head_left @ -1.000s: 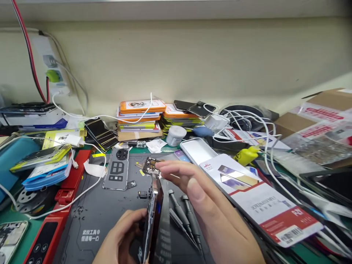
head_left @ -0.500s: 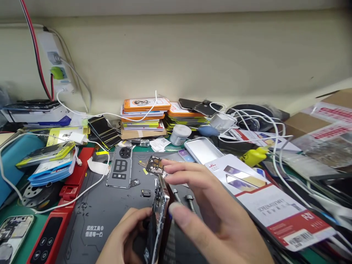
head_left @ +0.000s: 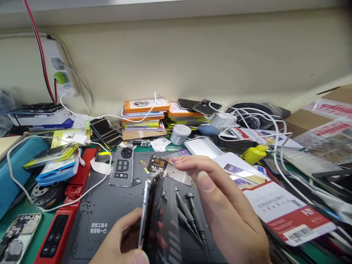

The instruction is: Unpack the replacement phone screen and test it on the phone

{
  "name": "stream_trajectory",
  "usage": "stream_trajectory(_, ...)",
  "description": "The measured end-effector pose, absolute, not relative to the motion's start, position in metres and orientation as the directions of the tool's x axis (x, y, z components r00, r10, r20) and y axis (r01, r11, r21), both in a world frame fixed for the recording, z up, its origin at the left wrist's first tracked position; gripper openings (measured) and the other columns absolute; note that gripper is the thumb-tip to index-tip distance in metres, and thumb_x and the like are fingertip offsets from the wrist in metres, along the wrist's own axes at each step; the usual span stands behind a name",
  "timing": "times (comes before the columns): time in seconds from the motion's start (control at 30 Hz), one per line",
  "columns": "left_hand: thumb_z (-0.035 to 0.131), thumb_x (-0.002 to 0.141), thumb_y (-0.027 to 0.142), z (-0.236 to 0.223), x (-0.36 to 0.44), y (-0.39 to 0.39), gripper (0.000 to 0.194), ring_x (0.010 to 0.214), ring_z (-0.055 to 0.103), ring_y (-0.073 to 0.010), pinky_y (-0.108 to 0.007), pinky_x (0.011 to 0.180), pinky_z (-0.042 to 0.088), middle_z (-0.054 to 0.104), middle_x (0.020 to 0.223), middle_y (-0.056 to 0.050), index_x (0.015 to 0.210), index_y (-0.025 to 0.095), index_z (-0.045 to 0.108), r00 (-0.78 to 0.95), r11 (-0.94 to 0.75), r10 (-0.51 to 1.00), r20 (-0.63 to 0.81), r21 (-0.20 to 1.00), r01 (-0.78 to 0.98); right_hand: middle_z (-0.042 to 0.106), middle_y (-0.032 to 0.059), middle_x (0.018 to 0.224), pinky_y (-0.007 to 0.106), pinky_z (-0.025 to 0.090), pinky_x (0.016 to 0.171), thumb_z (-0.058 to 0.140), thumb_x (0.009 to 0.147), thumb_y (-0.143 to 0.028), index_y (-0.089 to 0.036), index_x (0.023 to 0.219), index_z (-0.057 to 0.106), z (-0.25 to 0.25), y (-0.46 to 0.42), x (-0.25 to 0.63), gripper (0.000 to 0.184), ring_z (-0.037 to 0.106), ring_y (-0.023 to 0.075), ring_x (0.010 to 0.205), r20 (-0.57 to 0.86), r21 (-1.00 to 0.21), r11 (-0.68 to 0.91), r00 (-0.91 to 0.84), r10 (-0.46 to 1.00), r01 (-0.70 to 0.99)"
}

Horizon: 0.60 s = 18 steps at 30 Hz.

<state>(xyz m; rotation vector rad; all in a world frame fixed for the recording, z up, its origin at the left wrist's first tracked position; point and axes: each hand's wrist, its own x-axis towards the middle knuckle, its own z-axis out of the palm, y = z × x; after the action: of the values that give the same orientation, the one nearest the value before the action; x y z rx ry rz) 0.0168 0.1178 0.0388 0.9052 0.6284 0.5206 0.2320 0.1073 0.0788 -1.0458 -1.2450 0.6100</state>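
My left hand [head_left: 125, 240] grips the lower end of an opened phone [head_left: 151, 209] that stands nearly on edge above a dark grey work mat [head_left: 110, 216]. My right hand [head_left: 220, 209] hovers just right of the phone's top, fingers stretched out and pointing left, holding nothing. A small circuit board [head_left: 156, 163] lies on the mat beyond the phone's top end. Two dark screwdrivers [head_left: 189, 212] lie on the mat under my right hand. A grey phone back cover [head_left: 121, 167] rests at the mat's far left.
Orange-edged packet stacks [head_left: 144, 113], a white jar [head_left: 180, 134] and a metal tray [head_left: 202, 146] sit at the back. A white and red box [head_left: 277, 205] and tangled white cables [head_left: 255, 124] fill the right. A red tool [head_left: 62, 220] and another opened phone [head_left: 16, 238] lie left.
The phone has tilted and turned in my left hand. My right hand has drawn away from its top edge and its fingers have straightened. The view shifted slightly.
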Motion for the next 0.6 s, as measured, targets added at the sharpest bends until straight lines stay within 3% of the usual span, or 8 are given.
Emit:
stream_trajectory(0.1,0.077,0.077,0.075,0.036,0.013,0.12,0.089,0.097,0.07,-0.0257,-0.035,0.087,0.048,0.076,0.106,-0.014,0.141,0.014,0.067,0.756,0.555,0.625,-0.192,0.791,-0.258,0.07,-0.002,0.12,0.03,0.047,0.102,0.052,0.111,-0.043,-0.039,0.116,0.072,0.075,0.112,0.229,0.021,0.06,0.0205,0.125,0.374,-0.927,0.361,0.278,0.885,0.098)
stream_trajectory(0.23,0.068,0.086,0.074,0.033,0.012,0.123,0.081,0.092,0.069,-0.0191,-0.027,0.082,0.049,0.077,0.106,-0.01,0.141,0.015,0.069,0.794,0.611,0.607,-0.033,0.658,-0.44,0.073,-0.0004,0.117,0.033,0.052,0.098,0.054,0.109,-0.052,-0.036,0.116,0.07,0.072,0.114,0.224,0.024,0.065,0.0225,0.118,0.3,-0.954,0.293,0.208,0.931,0.064)
stream_trajectory(0.43,0.069,0.089,0.07,0.039,0.008,0.129,0.073,0.106,0.072,-0.0233,-0.033,0.098,0.051,0.079,0.122,-0.01,0.141,0.017,0.07,0.809,0.644,0.588,-0.004,0.606,-0.466,0.067,0.0028,0.134,0.044,0.05,0.109,0.054,0.107,-0.057,-0.039,0.133,0.065,0.066,0.111,0.216,0.034,0.061,0.0271,0.127,0.267,-0.964,0.264,0.086,0.96,0.043)
stream_trajectory(0.6,0.07,0.086,0.073,0.04,0.008,0.129,0.078,0.101,0.073,-0.023,-0.033,0.095,0.054,0.08,0.123,-0.01,0.14,0.017,0.07,0.817,0.635,0.576,0.022,0.617,-0.465,0.067,0.0006,0.135,0.046,0.048,0.111,0.054,0.108,-0.053,-0.045,0.139,0.063,0.063,0.113,0.216,0.033,0.062,0.0261,0.128,0.31,-0.951,0.309,0.049,0.95,0.026)
